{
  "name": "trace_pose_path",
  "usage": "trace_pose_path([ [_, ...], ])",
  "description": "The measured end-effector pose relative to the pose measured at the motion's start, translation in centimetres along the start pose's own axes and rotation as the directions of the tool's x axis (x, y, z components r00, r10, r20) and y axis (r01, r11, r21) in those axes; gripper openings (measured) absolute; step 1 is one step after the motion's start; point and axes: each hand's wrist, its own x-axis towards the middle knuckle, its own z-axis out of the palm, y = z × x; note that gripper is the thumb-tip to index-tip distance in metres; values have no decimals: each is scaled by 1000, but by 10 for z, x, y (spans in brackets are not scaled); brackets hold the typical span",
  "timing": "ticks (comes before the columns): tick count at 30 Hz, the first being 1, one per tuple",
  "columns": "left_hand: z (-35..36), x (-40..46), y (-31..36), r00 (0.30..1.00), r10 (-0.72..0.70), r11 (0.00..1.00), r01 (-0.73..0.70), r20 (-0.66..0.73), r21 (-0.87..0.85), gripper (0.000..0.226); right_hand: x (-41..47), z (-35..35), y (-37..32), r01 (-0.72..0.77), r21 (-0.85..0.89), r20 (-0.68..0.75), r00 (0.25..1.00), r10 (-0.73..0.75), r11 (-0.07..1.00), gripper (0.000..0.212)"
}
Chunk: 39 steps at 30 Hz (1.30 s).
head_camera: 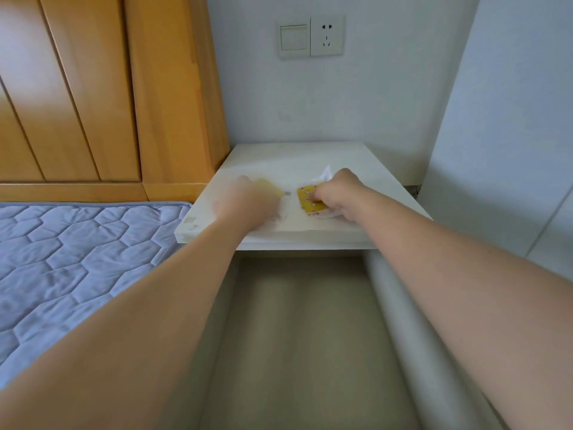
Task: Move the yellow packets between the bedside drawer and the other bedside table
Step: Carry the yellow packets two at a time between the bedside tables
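Both hands reach onto the white bedside worktop (356, 159) beside the bed (77, 259). The right hand (338, 193) rests on a yellow packet (308, 200) lying flat near the worktop's front edge, its fingers curled down onto the packet's right side, with white paper (325, 173) just behind. The left hand (248, 203) is motion-blurred; a second yellow packet (273, 187) shows at its fingers, which seem curled round it, though the blur hides the grip
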Motion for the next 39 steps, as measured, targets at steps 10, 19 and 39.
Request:
trace_pose_path([
  [10, -37, -76, -43, 982, 88, 719, 52, 165, -694, 53, -92, -36, 40, 199, 342, 173, 947, -269, 919, 81],
  [19, -12, -130, -60, 871, 16, 909, 192, 491, -369, 51, -141, -25, 89, 34, 224, 395, 911, -122, 974, 101],
  [39, 59, -138, -38, 629, -93, 996, 49, 772, 79, 20, -129, 24, 141, 196, -609, 612, 733, 298, 768, 42],
])
